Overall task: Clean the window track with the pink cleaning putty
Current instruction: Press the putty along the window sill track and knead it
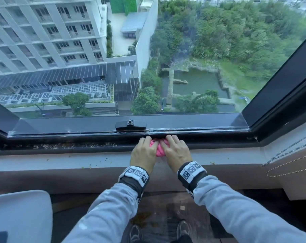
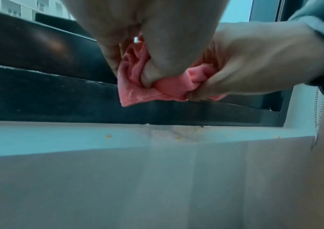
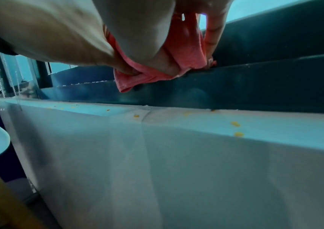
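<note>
The pink cleaning putty (image 1: 159, 149) sits on the front edge of the dark window track (image 1: 96, 143), about the middle of the window, and it looks soft and folded like a squashed cloth. Both hands are on it, side by side and touching. The left hand (image 1: 144, 151) is at 9 o'clock of the putty and the right hand (image 1: 176, 151) at 3 o'clock. In the left wrist view the left thumb (image 2: 157, 68) digs into the pink lump, and the right thumb (image 2: 212, 88) pinches it from the other side, so both hands are clamped on the putty. The fingers (image 1: 171, 138) curl over the far side and down into the track, and their tips are hidden there. Most of the putty is covered by the hands; only a pink strip shows between them. A corner (image 2: 127, 99) hangs over the track's front wall. Brown crumbs (image 1: 48, 146) lie in the track at 9 o'clock of the hands. Small yellow bits (image 3: 235, 124) dot the pale sill (image 1: 61, 159) just below. The wrist views are a bit blurry.
</note>
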